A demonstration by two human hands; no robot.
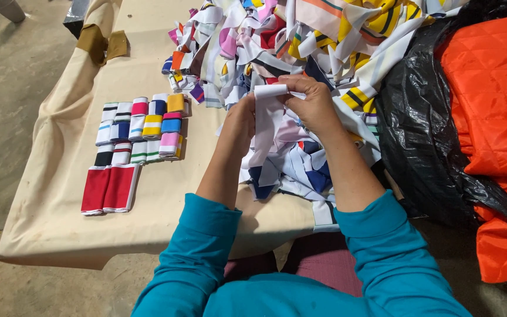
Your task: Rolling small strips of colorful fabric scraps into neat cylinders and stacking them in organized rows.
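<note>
White strip (267, 117): knit band, pinched at its top end between both hands, hanging down over the heap edge, slightly twisted.
Left hand (240, 120): fingers curled shut on left edge of white strip, back of hand to camera, fingertips hidden.
Right hand (311, 100): thumb and fingers pinching top of white strip, knuckles up, just beside left hand, hands nearly touching.
Sleeves (377, 246): teal, pushed up to mid forearm on both arms.
Heap (300, 41): loose striped bands, white, yellow, navy, pink, red, piled on far right part of table, spilling toward near edge under the hands.
Folded stack (142, 126): small folded bands in neat rows, left of the hands, well apart from heap; colours white, navy, yellow, pink, green stripe.
Red pieces (110, 188): two larger folded red bands with white edge, side by side, touching, at near end of the rows.
Table cover (60, 205): beige cloth, wrinkled at left edge, draped over table.
Brown scrap (102, 42): olive-brown cloth at far left edge of cover.
Black plastic (418, 135): bag sheet right of heap, touching it.
Orange quilted fabric (494, 100): lying on black plastic, far right.
Floor (7, 88): grey concrete, left of table.
</note>
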